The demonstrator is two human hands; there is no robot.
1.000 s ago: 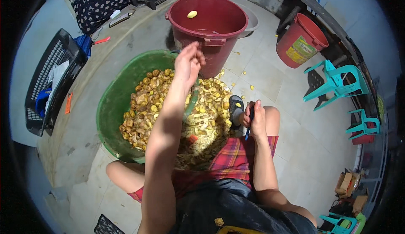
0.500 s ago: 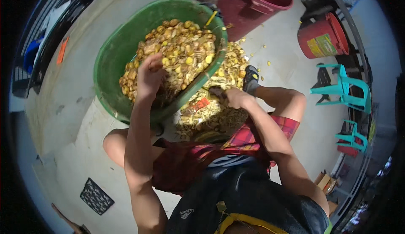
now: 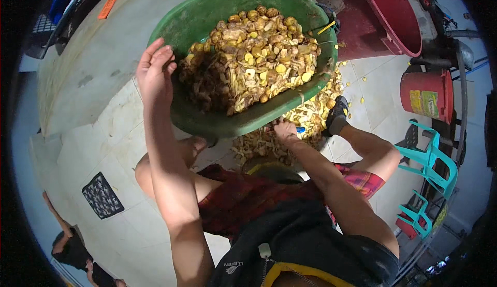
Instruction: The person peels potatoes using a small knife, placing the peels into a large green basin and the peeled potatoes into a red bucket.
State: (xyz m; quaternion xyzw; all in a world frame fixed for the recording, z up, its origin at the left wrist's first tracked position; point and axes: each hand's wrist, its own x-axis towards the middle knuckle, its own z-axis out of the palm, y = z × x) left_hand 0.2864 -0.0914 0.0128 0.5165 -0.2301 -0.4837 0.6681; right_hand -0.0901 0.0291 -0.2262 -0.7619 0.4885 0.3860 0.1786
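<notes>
The right hand (image 3: 284,129) is closed around a small blue tool (image 3: 301,129), just outside the near rim of a deep green oval plastic tub (image 3: 282,107); only the tool's smooth end shows, pointing to the right. The tub's long axis runs from lower left to upper right. Inside lie rough, rounded brown-yellow potato-like pieces (image 3: 269,62). The left hand (image 3: 155,67) is empty, its fingers loosely bent, beside the left rim.

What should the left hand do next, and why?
Maybe reach into the green tub for a round brown vegetable: the left hand looks empty at the tub's rim, while the right hand seems to grip a blue thing.
</notes>
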